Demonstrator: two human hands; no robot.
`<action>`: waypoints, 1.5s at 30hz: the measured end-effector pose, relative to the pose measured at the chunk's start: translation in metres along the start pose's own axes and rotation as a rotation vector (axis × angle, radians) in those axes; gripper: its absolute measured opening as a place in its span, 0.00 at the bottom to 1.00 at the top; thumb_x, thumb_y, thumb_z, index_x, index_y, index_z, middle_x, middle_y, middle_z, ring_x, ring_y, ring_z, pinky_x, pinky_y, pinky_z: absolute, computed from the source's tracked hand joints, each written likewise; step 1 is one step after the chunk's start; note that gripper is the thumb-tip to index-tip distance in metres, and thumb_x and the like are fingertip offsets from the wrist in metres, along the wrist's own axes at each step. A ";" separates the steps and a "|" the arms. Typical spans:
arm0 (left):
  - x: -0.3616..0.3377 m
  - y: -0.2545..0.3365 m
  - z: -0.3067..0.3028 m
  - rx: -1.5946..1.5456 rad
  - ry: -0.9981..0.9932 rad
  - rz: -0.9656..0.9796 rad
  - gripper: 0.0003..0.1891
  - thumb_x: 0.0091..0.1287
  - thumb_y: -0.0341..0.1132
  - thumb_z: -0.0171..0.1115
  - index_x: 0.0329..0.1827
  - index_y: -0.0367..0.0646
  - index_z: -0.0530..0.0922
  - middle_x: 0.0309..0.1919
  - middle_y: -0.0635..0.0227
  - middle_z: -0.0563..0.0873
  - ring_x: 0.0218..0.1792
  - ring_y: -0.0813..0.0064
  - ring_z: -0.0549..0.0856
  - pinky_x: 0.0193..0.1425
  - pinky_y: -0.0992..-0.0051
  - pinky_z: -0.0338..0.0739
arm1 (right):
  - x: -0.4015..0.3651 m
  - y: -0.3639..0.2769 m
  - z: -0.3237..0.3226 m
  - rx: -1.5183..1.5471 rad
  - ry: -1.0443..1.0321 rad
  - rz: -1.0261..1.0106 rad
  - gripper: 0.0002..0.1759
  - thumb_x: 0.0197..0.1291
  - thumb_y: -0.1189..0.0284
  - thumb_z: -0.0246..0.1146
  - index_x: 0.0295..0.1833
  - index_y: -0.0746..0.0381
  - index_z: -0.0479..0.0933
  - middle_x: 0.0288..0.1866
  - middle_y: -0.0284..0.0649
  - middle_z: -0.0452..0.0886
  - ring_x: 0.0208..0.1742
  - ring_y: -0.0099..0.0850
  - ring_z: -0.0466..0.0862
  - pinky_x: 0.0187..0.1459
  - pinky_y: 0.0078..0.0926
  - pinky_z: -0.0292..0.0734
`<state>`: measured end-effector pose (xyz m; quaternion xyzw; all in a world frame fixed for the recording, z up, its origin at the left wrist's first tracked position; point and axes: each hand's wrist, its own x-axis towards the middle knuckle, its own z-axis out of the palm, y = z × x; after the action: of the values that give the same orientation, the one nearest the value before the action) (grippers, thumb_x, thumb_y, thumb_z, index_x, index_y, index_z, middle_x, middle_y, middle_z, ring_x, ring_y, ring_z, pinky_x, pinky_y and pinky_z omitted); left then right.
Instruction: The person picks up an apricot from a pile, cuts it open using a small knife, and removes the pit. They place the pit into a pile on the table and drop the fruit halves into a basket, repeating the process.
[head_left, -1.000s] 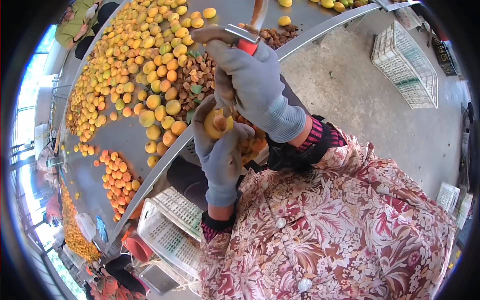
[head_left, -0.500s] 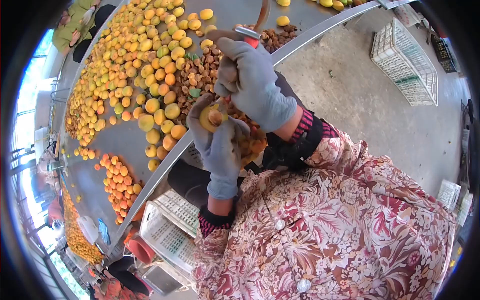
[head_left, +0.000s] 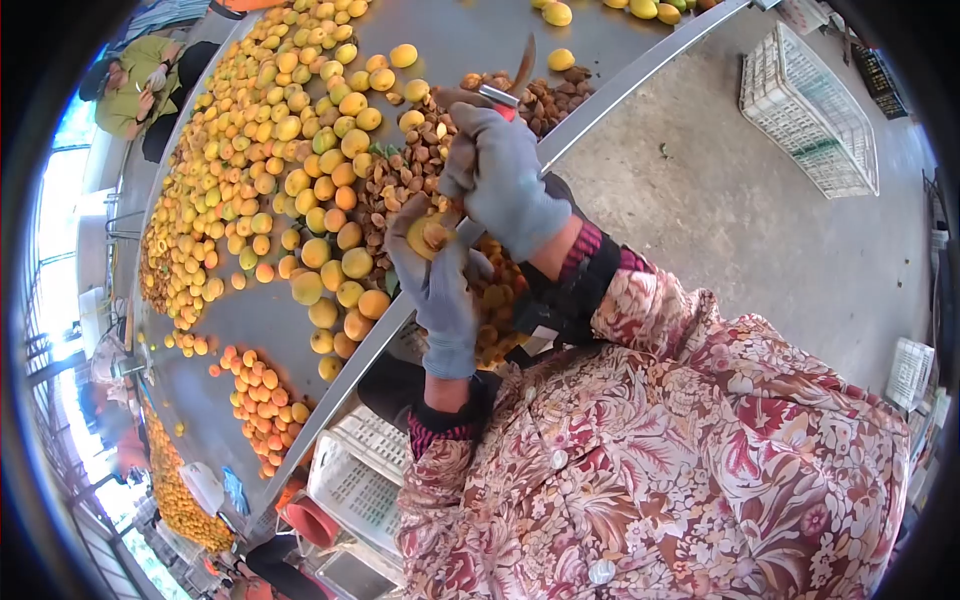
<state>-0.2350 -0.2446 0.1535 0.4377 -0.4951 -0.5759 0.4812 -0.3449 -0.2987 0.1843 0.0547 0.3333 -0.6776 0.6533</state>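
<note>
My left hand (head_left: 440, 285), in a grey glove, holds a cut yellow fruit (head_left: 428, 236) with its brown stone showing. Just above and to the right, my gloved right hand (head_left: 505, 175) is closed around the red handle of a knife (head_left: 524, 68), whose curved blade points up. The tip of my right thumb is near the fruit. Behind both hands lies a pile of brown fruit stones (head_left: 400, 180). Whole yellow and orange fruits (head_left: 315, 250) spread over the metal table (head_left: 250, 310) to the left. Cut fruit (head_left: 495, 320) lies below my hands.
The table's raised metal edge (head_left: 640, 75) runs diagonally past my hands. White crates stand on the floor at the upper right (head_left: 800, 110) and below the table edge (head_left: 355, 485), beside a red container (head_left: 312, 520). A person (head_left: 140, 90) is at the upper left.
The view has shifted slightly, so the table and fruits appear further right. My right hand has moved slightly down and left, still holding the knife. The person at upper left shows more fully.
</note>
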 end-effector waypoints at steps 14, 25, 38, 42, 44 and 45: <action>-0.008 0.017 0.012 -0.185 0.064 -0.056 0.20 0.58 0.19 0.51 0.55 0.36 0.66 0.39 0.65 0.74 0.32 0.81 0.74 0.36 0.81 0.73 | -0.037 -0.011 0.018 -0.366 -0.241 -0.308 0.14 0.65 0.66 0.55 0.50 0.64 0.76 0.12 0.27 0.64 0.10 0.16 0.62 0.13 0.16 0.56; 0.002 0.007 0.010 0.214 0.010 0.397 0.22 0.55 0.15 0.51 0.55 0.33 0.64 0.54 0.56 0.71 0.53 0.72 0.73 0.53 0.77 0.72 | 0.007 -0.003 -0.008 0.197 -0.051 0.234 0.12 0.66 0.69 0.52 0.51 0.60 0.73 0.12 0.19 0.57 0.12 0.16 0.51 0.17 0.18 0.49; 0.016 0.009 -0.004 0.342 -0.141 0.540 0.21 0.55 0.20 0.51 0.54 0.30 0.65 0.53 0.53 0.72 0.56 0.64 0.74 0.65 0.66 0.64 | 0.017 0.001 -0.011 0.277 0.092 0.335 0.07 0.64 0.72 0.54 0.43 0.61 0.75 0.12 0.20 0.59 0.12 0.17 0.56 0.18 0.20 0.52; 0.015 0.017 -0.005 0.198 -0.096 0.338 0.22 0.57 0.22 0.49 0.57 0.29 0.64 0.52 0.53 0.73 0.43 0.67 0.79 0.50 0.70 0.75 | 0.004 -0.003 0.002 0.255 0.044 0.238 0.09 0.64 0.72 0.54 0.45 0.63 0.76 0.13 0.22 0.61 0.13 0.18 0.58 0.18 0.20 0.55; 0.011 0.021 -0.018 0.023 -0.048 0.069 0.23 0.58 0.23 0.47 0.58 0.28 0.64 0.51 0.52 0.74 0.38 0.68 0.81 0.43 0.72 0.78 | -0.011 -0.008 0.011 0.015 -0.049 -0.026 0.11 0.65 0.71 0.55 0.49 0.63 0.75 0.16 0.25 0.65 0.15 0.19 0.62 0.21 0.19 0.61; 0.009 0.019 -0.031 -0.161 -0.190 0.027 0.23 0.57 0.21 0.47 0.58 0.30 0.63 0.49 0.51 0.75 0.39 0.67 0.82 0.41 0.73 0.80 | -0.012 -0.012 0.009 -0.114 -0.156 -0.146 0.14 0.65 0.72 0.54 0.53 0.65 0.74 0.19 0.29 0.69 0.18 0.20 0.67 0.24 0.20 0.66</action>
<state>-0.2038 -0.2586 0.1677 0.3345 -0.4965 -0.6462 0.4734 -0.3514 -0.2940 0.2016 -0.0599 0.3227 -0.7053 0.6284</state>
